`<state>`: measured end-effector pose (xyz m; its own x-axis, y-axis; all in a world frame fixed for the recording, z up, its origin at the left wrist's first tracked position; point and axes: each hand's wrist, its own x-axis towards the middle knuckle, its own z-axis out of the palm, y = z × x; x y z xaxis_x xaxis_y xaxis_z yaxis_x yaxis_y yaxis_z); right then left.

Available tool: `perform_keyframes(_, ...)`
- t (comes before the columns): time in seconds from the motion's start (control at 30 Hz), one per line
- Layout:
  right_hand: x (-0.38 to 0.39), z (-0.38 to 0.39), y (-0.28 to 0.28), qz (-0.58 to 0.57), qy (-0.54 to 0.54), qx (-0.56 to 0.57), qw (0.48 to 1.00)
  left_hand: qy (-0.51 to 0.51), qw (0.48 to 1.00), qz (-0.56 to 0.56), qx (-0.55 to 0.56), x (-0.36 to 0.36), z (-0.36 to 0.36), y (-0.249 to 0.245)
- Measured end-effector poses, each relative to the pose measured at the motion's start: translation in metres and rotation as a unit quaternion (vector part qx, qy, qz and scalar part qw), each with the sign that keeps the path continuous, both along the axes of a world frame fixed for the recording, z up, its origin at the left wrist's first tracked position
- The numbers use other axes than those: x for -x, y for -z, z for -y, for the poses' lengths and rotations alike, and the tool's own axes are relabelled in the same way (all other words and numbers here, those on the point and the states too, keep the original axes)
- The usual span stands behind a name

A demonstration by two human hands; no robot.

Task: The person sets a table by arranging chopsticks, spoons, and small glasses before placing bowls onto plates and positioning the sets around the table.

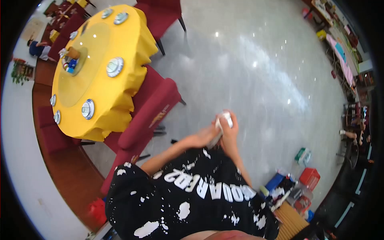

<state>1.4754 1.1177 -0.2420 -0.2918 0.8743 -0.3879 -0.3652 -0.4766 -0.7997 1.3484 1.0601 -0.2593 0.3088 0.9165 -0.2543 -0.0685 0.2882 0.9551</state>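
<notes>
In the middle of the head view, my two hands meet in front of the black, white-splashed shirt. My right hand is closed around a crumpled white cloth or tissue, which bulges out at the top between the fingers. Against its left side lies my left hand, blurred by motion. Its fingers are smeared and partly hidden, so their grip cannot be made out. A greyish end, perhaps of the same cloth, shows below the hands.
To the left stands a round table with a yellow cloth and several place settings. A maroon chair is close by my left arm. At lower right are a red basket and a green-and-clear package. A person sits far left.
</notes>
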Motion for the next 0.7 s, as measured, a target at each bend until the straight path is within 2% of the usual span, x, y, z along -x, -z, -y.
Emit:
perform_keyframes(0.07,0.002,-0.072,-0.018,-0.006,-0.038,0.029,0.999,-0.007,0.989,0.077,0.129,0.003,-0.060,-0.014)
perform_keyframes(0.17,0.024,-0.165,-0.009,-0.094,-0.100,0.002,0.991,-0.112,0.986,0.056,0.112,0.012,-0.133,-0.027)
perform_keyframes(0.27,0.071,-0.235,-0.021,-0.039,-0.186,-0.023,0.982,-0.199,0.977,-0.004,0.076,0.040,-0.190,-0.027)
perform_keyframes(0.37,0.126,-0.293,-0.021,-0.011,-0.249,-0.055,0.967,-0.300,0.945,-0.118,0.059,0.068,-0.242,-0.029)
perform_keyframes(0.4,0.144,-0.311,-0.016,-0.004,-0.269,-0.037,0.962,-0.307,0.940,-0.125,0.087,0.082,-0.259,-0.033)
perform_keyframes(0.5,0.214,-0.375,-0.004,0.017,-0.308,-0.014,0.951,-0.398,0.906,-0.139,0.044,0.131,-0.315,-0.010)
perform_keyframes(0.53,0.236,-0.397,-0.001,0.024,-0.315,-0.016,0.949,-0.443,0.892,-0.057,0.071,0.149,-0.339,-0.010)
perform_keyframes(0.63,0.297,-0.459,-0.012,0.003,-0.329,-0.012,0.944,-0.462,0.882,-0.044,0.082,0.205,-0.398,-0.008)
perform_keyframes(0.7,0.334,-0.496,-0.021,-0.024,-0.337,-0.012,0.941,-0.485,0.871,0.009,0.078,0.241,-0.432,-0.013)
